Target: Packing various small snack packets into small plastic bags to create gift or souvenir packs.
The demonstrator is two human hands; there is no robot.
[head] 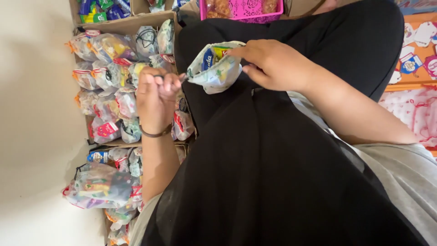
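Across the lap, largest item first: black cloth [273,173] of the person's garment, covering most of the view from top centre to bottom edge and serving as the surface beneath both hands.

Cardboard box [150,20], left of the lap, open-topped, packed with filled goodie bags [107,77] in clear printed plastic, most closed with red-and-white tags. More such bags [100,187] lie loose below the box, on a pale floor [32,136].

Pink perforated basket [248,9], top edge, holding snack packets; only partly in view.

Orange mat [416,59] with printed shapes, far right, partly cut off.

Right hand [273,61]: fingers closed over the upper mouth edge of a small plastic goodie bag [214,68], thumb and fingertips pinching the rim.

Left hand [157,93]: fingers curled shut, pinching a thin dark tie or string at the bag's near corner; what exactly is gripped is too small to tell. A dark band sits on this wrist.

Small plastic goodie bag: held above the black cloth between both hands, touching each. Its long axis runs roughly from the left hand up toward the right hand, mouth end under the right fingers, gathered corner toward the left. Both hands are in contact; the right covers more of it.
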